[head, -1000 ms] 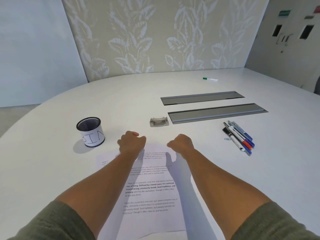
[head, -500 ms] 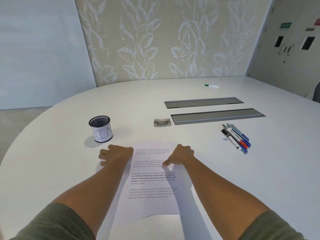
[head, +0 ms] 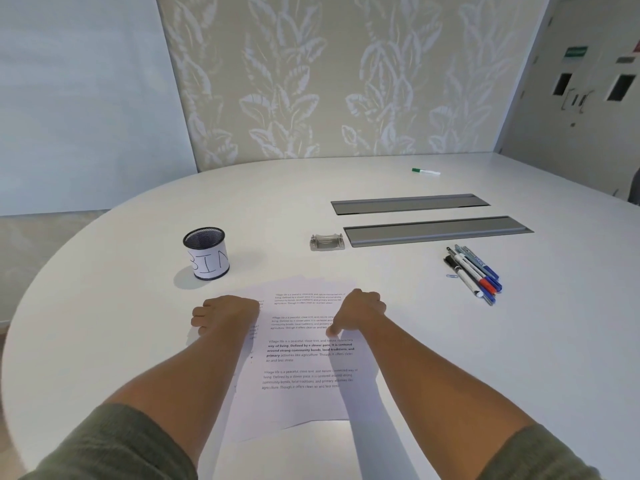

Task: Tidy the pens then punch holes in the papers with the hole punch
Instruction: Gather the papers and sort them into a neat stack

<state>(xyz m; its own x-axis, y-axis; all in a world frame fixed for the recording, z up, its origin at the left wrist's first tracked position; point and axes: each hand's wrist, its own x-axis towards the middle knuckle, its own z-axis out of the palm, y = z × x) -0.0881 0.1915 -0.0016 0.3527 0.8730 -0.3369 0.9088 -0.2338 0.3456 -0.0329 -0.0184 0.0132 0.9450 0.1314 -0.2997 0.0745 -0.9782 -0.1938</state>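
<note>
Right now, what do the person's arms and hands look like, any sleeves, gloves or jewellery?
Both hands, left and right, are bare: no gloves, and no rings or watch that show. The forearms are uncovered too. Olive-green sleeves of a soft knit-looking fabric show at the bottom corners, ending near the elbows. No markings on them.

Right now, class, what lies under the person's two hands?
Both the left hand and the right hand rest on a loose stack of printed papers on the white table. The lower sheets show only as offset edges; what each hand covers is hidden.
</note>
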